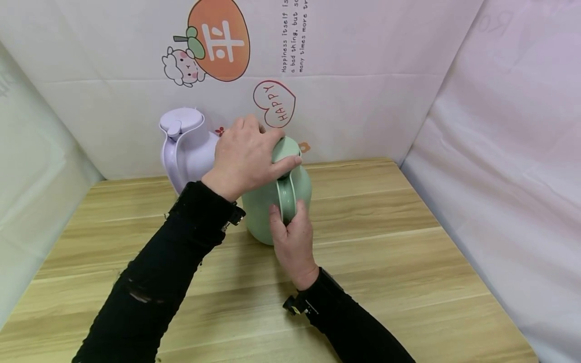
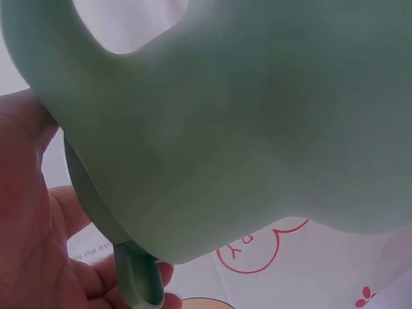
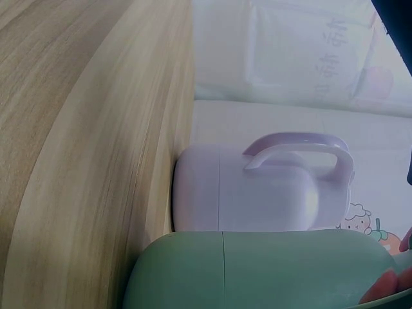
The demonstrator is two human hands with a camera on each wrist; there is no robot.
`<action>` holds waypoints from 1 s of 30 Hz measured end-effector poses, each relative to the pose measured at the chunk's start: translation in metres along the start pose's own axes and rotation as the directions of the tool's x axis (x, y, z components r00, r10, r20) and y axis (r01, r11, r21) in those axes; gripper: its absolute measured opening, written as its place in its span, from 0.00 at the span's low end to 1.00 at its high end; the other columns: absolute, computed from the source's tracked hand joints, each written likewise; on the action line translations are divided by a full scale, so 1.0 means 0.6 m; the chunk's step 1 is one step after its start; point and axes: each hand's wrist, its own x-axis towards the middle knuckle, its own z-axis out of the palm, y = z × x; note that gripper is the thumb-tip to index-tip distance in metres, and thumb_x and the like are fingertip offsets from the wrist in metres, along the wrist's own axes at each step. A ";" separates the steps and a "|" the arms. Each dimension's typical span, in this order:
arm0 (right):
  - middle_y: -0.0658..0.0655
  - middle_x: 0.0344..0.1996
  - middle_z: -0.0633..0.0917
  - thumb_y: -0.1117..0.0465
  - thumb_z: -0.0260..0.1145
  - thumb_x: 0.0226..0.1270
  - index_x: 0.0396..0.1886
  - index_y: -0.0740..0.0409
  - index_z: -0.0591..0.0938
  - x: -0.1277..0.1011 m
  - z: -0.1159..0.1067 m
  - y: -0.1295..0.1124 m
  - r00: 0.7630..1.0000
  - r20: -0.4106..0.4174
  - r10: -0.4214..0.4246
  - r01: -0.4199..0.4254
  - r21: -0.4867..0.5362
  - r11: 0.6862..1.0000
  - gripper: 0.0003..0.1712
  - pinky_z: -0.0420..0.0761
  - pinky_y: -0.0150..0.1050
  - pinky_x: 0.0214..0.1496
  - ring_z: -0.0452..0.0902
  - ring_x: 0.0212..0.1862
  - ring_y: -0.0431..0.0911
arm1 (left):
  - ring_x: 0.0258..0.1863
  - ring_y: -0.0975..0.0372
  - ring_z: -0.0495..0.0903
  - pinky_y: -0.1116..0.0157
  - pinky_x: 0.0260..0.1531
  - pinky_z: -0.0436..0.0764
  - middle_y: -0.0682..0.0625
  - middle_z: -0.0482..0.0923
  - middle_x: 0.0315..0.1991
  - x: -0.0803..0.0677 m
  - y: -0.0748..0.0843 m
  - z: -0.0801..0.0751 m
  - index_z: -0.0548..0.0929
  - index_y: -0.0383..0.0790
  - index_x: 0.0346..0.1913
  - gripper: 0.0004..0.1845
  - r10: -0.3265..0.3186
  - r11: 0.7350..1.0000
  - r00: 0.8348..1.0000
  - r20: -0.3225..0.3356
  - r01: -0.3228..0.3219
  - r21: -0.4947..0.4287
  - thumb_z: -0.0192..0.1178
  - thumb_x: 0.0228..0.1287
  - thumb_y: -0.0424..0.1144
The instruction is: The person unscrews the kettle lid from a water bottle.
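Observation:
A mint-green jug [image 1: 258,217] stands upright in the middle of the wooden table [image 1: 408,262]. My left hand [image 1: 247,156] lies over its top, fingers and thumb curled round the green lid [image 1: 287,147]. My right hand [image 1: 292,237] grips the jug's handle [image 1: 287,199] from the near side. In the left wrist view the green jug [image 2: 244,129] fills the frame, with my palm [image 2: 26,212] at the left and the lid's tab [image 2: 138,283] below. The right wrist view shows the green jug [image 3: 257,270] at the bottom and a fingertip [image 3: 386,283] at the lower right.
A lilac jug [image 1: 186,146] with a closed lid stands just behind and left of the green one, near the back wall; the lilac jug [image 3: 257,193] also shows in the right wrist view. White sheets with cartoon stickers [image 1: 218,40] wall the table on three sides.

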 end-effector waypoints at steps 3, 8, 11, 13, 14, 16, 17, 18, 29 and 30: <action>0.57 0.36 0.78 0.55 0.59 0.81 0.54 0.64 0.73 -0.001 0.001 0.002 1.000 0.003 -0.006 0.006 -0.002 1.000 0.16 0.78 0.40 0.39 0.77 0.38 0.47 | 0.62 0.45 0.74 0.46 0.53 0.79 0.37 0.74 0.66 0.003 -0.007 -0.005 0.76 0.52 0.73 0.38 0.078 0.994 0.997 0.028 -0.076 -0.075 0.52 0.70 0.71; 0.56 0.35 0.77 0.55 0.58 0.81 0.53 0.64 0.73 -0.002 0.002 0.000 1.000 0.006 -0.005 0.005 -0.004 1.000 0.16 0.77 0.40 0.39 0.76 0.37 0.46 | 0.77 0.43 0.65 0.46 0.75 0.65 0.34 0.63 0.77 0.009 -0.021 -0.017 0.68 0.49 0.79 0.35 0.218 0.961 0.969 0.113 -0.192 -0.199 0.51 0.74 0.59; 0.57 0.38 0.79 0.54 0.58 0.81 0.53 0.64 0.73 -0.001 0.002 -0.001 1.000 0.004 -0.004 0.004 0.000 1.000 0.16 0.78 0.41 0.41 0.78 0.40 0.47 | 0.76 0.45 0.66 0.47 0.75 0.66 0.36 0.65 0.77 0.011 -0.026 -0.023 0.67 0.49 0.80 0.34 0.247 0.951 0.956 0.158 -0.208 -0.228 0.50 0.75 0.55; 0.58 0.40 0.80 0.54 0.58 0.81 0.54 0.64 0.73 -0.001 0.003 -0.002 1.000 0.003 -0.004 0.004 0.002 1.000 0.17 0.80 0.42 0.43 0.79 0.43 0.47 | 0.75 0.46 0.68 0.48 0.74 0.67 0.38 0.66 0.77 0.011 -0.027 -0.026 0.68 0.49 0.80 0.34 0.252 0.951 0.950 0.185 -0.208 -0.227 0.49 0.74 0.54; 0.58 0.41 0.81 0.54 0.58 0.81 0.54 0.64 0.73 -0.001 0.003 -0.001 1.000 0.003 -0.004 0.004 0.003 1.000 0.17 0.80 0.42 0.43 0.80 0.43 0.47 | 0.73 0.47 0.69 0.48 0.72 0.69 0.39 0.67 0.76 0.011 -0.027 -0.026 0.68 0.49 0.79 0.33 0.256 0.951 0.947 0.193 -0.211 -0.225 0.50 0.74 0.53; 0.59 0.42 0.81 0.54 0.58 0.81 0.55 0.64 0.73 -0.001 0.003 -0.001 1.000 0.003 -0.006 0.006 0.005 1.000 0.17 0.80 0.42 0.44 0.80 0.44 0.48 | 0.72 0.48 0.71 0.49 0.71 0.70 0.41 0.69 0.75 0.011 -0.027 -0.027 0.70 0.49 0.79 0.33 0.257 0.953 0.944 0.208 -0.211 -0.219 0.50 0.73 0.52; 0.59 0.42 0.81 0.55 0.58 0.81 0.55 0.64 0.73 -0.001 0.003 0.000 1.000 0.004 -0.008 0.008 0.008 1.000 0.17 0.81 0.43 0.44 0.80 0.44 0.48 | 0.72 0.48 0.71 0.49 0.70 0.71 0.41 0.70 0.75 0.011 -0.027 -0.027 0.70 0.49 0.78 0.33 0.255 0.954 0.943 0.213 -0.209 -0.216 0.50 0.73 0.52; 0.59 0.43 0.81 0.55 0.58 0.81 0.55 0.64 0.73 -0.001 0.004 0.000 1.000 0.004 -0.009 0.009 0.010 1.000 0.17 0.81 0.43 0.44 0.81 0.44 0.48 | 0.71 0.49 0.72 0.49 0.70 0.71 0.42 0.70 0.74 0.010 -0.027 -0.026 0.71 0.49 0.78 0.32 0.254 0.954 0.943 0.214 -0.208 -0.215 0.50 0.73 0.52; 0.60 0.45 0.82 0.55 0.58 0.82 0.57 0.64 0.73 -0.002 0.006 0.005 1.000 0.006 -0.020 0.020 0.020 1.000 0.17 0.82 0.43 0.46 0.82 0.46 0.48 | 0.67 0.48 0.77 0.49 0.66 0.75 0.43 0.77 0.69 0.005 -0.024 -0.017 0.76 0.47 0.74 0.30 0.231 0.963 0.964 0.130 -0.207 -0.174 0.52 0.75 0.55; 0.60 0.45 0.82 0.56 0.58 0.82 0.57 0.64 0.73 -0.002 0.006 0.004 1.000 0.007 -0.021 0.021 0.022 1.000 0.17 0.82 0.43 0.45 0.81 0.45 0.49 | 0.66 0.48 0.78 0.49 0.66 0.76 0.44 0.78 0.68 0.004 -0.023 -0.017 0.77 0.47 0.73 0.29 0.226 0.964 0.967 0.119 -0.205 -0.169 0.52 0.75 0.55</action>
